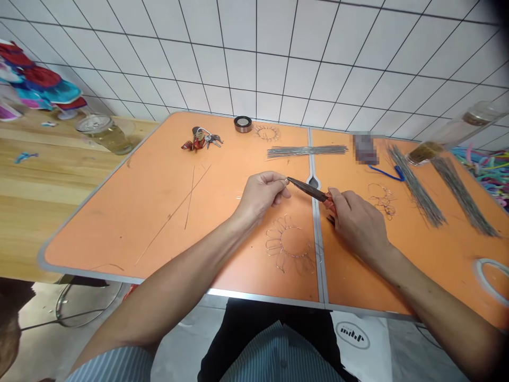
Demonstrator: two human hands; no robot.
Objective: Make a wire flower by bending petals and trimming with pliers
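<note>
My left hand [265,194] is closed over the middle of the orange table, its thumb and fingertips pinching a small piece of thin wire [286,181]. My right hand [358,220] is wrapped round the red handles of the pliers [310,189]. The dark jaws point left, and their tip meets the wire at my left fingertips. Whether the jaws grip it is too small to tell. Just below my left hand, a flower-shaped ring of wire loops [292,242] lies flat on the table [159,201].
Bundles of straight wire [307,151] lie at the back and right [417,185]. Keys [207,139], a tape roll [243,124] and a blurred item [365,148] are along the back. A glass bottle [453,132] is at right, a lidded cup [104,132] at left.
</note>
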